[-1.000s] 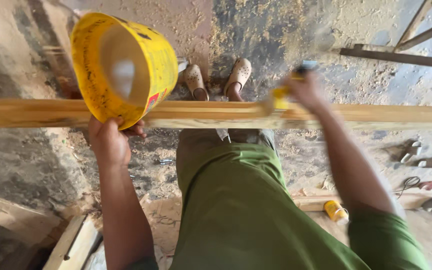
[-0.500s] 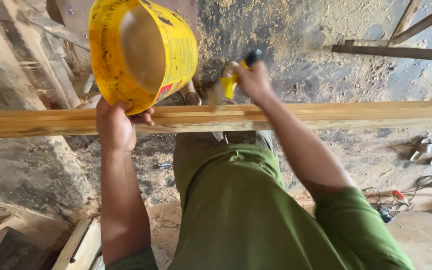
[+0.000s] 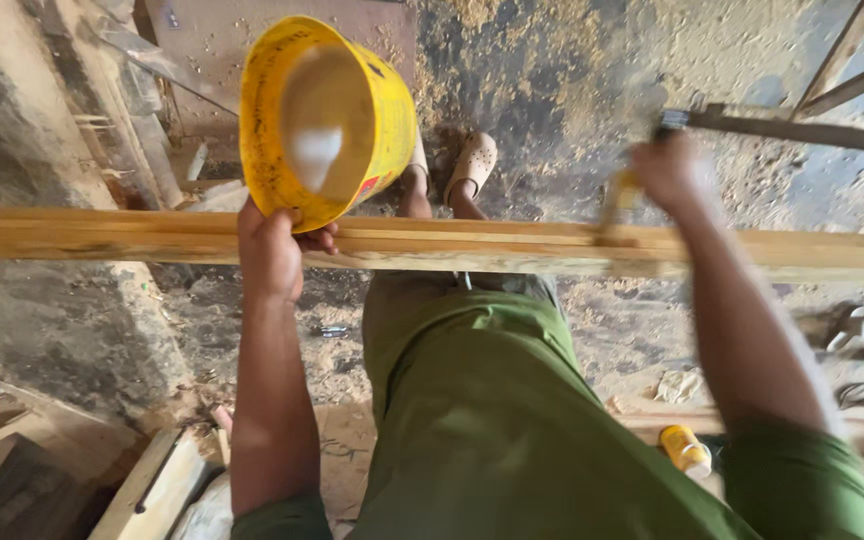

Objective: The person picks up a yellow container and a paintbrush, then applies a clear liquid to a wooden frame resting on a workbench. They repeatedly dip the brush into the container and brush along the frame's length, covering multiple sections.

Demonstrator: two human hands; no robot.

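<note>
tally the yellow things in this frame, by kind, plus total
Yellow bucket, held by the left hand: 1
Brush with a yellow handle, blurred, in the right hand: 1
Small yellow bottle on the floor: 1
Total: 3

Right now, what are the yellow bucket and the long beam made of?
The yellow bucket, gripped at its rim by the left hand, looks like plastic: smooth, evenly coloured wall, scuffed and dirty inside. The long beam looks like bare, unpainted wood: pale tan with grain lines running along it. The right hand holds a blurred tool with a yellowish handle; its material is unclear.
</note>
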